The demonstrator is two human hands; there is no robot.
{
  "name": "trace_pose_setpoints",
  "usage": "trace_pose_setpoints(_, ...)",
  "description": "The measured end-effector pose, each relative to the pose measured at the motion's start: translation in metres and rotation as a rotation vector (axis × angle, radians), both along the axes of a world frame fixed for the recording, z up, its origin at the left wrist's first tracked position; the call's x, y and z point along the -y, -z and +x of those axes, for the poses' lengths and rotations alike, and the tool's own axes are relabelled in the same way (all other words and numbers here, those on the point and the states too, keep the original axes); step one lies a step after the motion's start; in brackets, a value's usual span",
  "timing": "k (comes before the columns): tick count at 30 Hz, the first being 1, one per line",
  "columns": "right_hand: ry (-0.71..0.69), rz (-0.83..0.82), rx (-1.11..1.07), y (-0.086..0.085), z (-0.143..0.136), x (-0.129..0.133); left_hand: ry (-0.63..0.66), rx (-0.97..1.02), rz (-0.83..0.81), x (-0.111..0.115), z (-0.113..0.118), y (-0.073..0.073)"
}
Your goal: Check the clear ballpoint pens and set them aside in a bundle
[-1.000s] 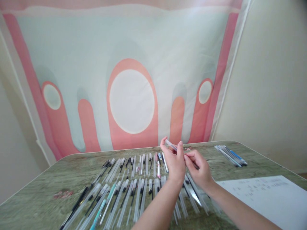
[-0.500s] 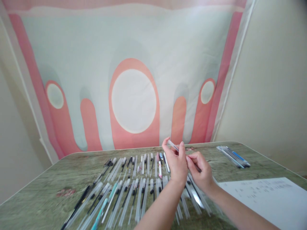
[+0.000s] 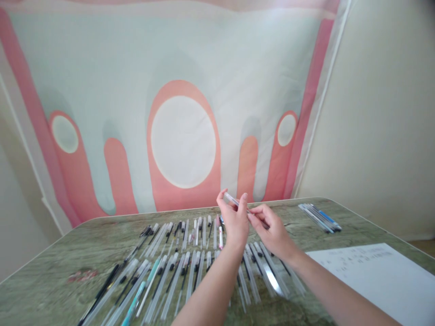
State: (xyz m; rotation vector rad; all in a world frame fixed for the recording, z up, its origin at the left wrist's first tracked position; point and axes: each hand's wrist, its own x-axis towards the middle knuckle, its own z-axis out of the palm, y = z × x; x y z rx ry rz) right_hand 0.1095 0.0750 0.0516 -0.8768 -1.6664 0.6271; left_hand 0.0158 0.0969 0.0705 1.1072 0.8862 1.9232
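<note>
A slim pen with a clear barrel is held slanting between both hands above the table. My left hand grips its upper left part, with a fingertip near that end. My right hand pinches the darker lower end between thumb and fingers. Below the hands lie two rows of disassembled pen parts: the back row has short clear tubes, caps and dark pieces, and the front row has longer clear barrels and dark refills. My forearms hide part of both rows.
A bundle of pens lies at the back right of the wood-patterned table. A white sheet with writing is at the right. Behind the table hangs a patterned cloth.
The view has shifted a little, so the table items and hands appear further left. Both hands still hold the pen in much the same pose.
</note>
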Motion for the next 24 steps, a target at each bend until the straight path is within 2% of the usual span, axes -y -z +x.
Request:
trace_pose_setpoints(3,-0.036,-0.038,0.083,-0.009,0.006,0.001,-0.106,-0.044,0.008,-0.008,-0.01,-0.003)
trace_pose_setpoints(8,-0.088,-0.042,0.173,-0.012,0.013,0.001,-0.162,-0.133,0.041,-0.014,-0.022,-0.003)
trace_pose_setpoints(12,-0.036,-0.004,0.312,-0.011,0.017,-0.004,-0.216,-0.194,0.04,-0.019,-0.023,0.002)
trace_pose_setpoints(16,0.114,0.037,0.435,-0.01,0.036,-0.02,-0.31,-0.217,0.01,-0.028,-0.024,0.009)
trace_pose_setpoints(19,0.311,0.002,0.575,-0.004,0.063,-0.039,-0.325,-0.231,-0.025,-0.031,-0.025,0.012)
trace_pose_setpoints(21,0.524,-0.144,0.778,0.002,0.085,-0.053,-0.305,-0.259,-0.038,-0.031,-0.025,0.012)
trace_pose_setpoints(22,0.637,-0.269,0.888,0.005,0.097,-0.06,-0.293,-0.283,-0.041,-0.03,-0.025,0.012)
trace_pose_setpoints(24,0.747,-0.388,0.937,0.013,0.121,-0.071,-0.276,-0.343,-0.041,-0.028,-0.023,0.011)
